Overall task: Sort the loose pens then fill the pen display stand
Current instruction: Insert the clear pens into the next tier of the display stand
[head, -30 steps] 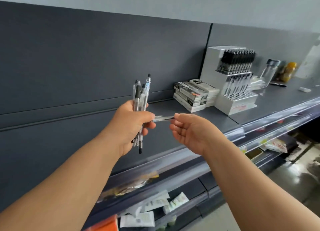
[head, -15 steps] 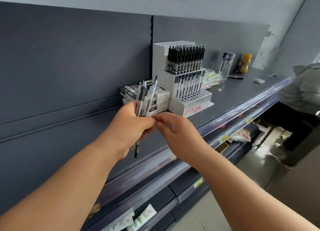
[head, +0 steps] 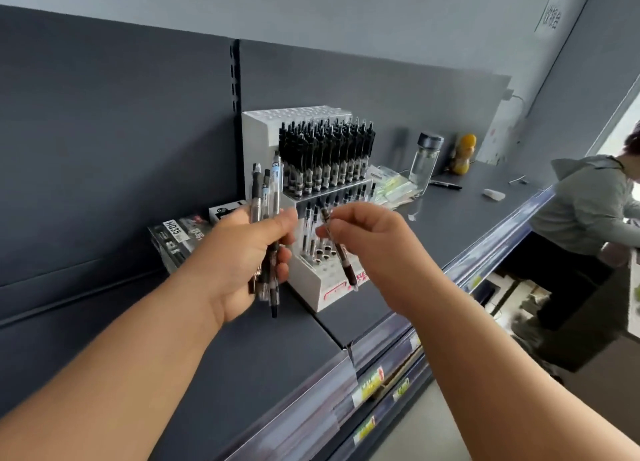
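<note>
Pinching one pen (head: 347, 270) tip-down in the grip of the right hand (head: 374, 242), drawn from the bundle (head: 257, 190) a second ago, over the front holes of the pen display stand (head: 311, 289). Clutching the bundle in the left hand (head: 242, 253); slotting likely next.

A bunch of clear-barrelled, black-gripped pens (head: 266, 197) stands upright in the left hand (head: 239, 263); a single clear pen (head: 343, 256) hangs tilted, tip down, from the right hand (head: 374, 249). Just behind both sits the white stepped plastic display stand (head: 263, 131) (top row packed).

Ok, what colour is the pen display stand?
The pen display stand is white with red print low on its front, clearest in the head view.
</note>
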Demonstrator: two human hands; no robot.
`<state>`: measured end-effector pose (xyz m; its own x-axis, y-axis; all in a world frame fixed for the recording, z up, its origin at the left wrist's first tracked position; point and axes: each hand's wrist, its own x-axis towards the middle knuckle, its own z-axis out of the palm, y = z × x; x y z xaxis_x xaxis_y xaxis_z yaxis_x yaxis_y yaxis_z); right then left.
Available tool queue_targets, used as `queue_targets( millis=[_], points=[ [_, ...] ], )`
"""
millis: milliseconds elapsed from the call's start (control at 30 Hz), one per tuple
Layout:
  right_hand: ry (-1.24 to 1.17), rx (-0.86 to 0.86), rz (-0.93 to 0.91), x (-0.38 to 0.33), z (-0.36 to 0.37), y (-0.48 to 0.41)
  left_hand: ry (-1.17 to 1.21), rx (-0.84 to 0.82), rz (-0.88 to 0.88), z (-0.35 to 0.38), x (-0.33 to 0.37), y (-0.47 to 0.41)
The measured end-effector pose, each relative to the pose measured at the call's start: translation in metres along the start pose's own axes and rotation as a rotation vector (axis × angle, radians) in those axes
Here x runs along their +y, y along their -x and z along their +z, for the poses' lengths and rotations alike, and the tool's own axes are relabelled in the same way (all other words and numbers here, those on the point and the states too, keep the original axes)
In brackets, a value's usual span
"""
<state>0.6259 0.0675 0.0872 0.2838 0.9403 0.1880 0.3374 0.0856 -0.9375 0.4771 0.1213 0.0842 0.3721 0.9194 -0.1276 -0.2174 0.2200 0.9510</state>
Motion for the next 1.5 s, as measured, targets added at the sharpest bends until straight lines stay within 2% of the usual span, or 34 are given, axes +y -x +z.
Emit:
queue_targets(
  millis=[133,267,433,667,900,1200,1500],
  points=[
    [-0.081,0.065,-0.013,0.008,-0.017,-0.038,0.056,0.05,-0.028,0.008,0.001,-0.019],
    [-0.181,0.023,-0.074,0.018,-0.022,-0.071,0.096,0.145,-0.03,0.011,-0.001,-0.033],
    [-0.169,-0.094,-0.205,0.033,-0.03,-0.101,0.116,0.258,-0.015,0.022,-0.012,-0.042],
    [-0.192,-0.37,-0.365,0.055,-0.054,-0.14,0.33,0.539,0.037,0.07,-0.035,-0.051],
    [-0.212,-0.502,-0.372,0.07,-0.057,-0.155,0.376,0.69,0.087,0.098,-0.042,-0.044],
    [-0.157,-0.498,-0.365,0.079,-0.048,-0.145,0.331,0.687,0.12,0.098,-0.034,-0.041],
    [0.09,-0.483,-0.306,0.101,-0.034,-0.125,0.246,0.563,0.134,0.086,-0.021,-0.034]
  ],
)
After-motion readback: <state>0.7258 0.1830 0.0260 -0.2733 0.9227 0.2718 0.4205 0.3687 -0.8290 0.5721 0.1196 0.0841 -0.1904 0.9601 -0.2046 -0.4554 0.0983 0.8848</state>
